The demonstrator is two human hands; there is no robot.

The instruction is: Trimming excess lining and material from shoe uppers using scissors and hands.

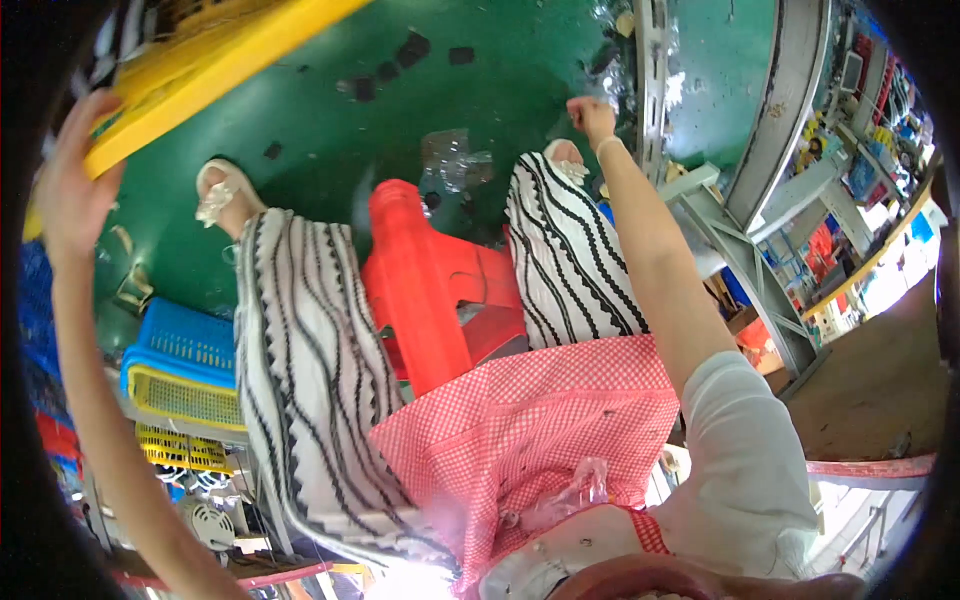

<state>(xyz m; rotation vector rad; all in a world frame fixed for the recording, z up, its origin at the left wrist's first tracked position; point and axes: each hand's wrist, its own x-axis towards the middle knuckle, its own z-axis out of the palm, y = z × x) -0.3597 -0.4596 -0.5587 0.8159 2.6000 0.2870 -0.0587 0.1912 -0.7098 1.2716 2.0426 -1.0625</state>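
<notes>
My left hand (72, 190) is raised at the far left, its fingers against the edge of a large yellow plastic crate (200, 60) that tilts across the upper left. My right hand (590, 115) reaches far down toward the green floor (330, 120), beside my right foot (565, 158) and a grey metal rail (652, 80). Its fingers are curled shut, and nothing shows inside them. Between my legs in black-and-white striped trousers (310, 380) stands a red plastic stool (430, 280). A red checked apron (530, 420) hangs in front of me.
Stacked blue (185, 340) and yellow (185, 398) perforated baskets stand at the lower left. A crumpled clear plastic sheet (455, 155) and dark scraps lie on the floor. A grey metal table frame (760, 260) and shelves of colourful goods (860, 130) fill the right side.
</notes>
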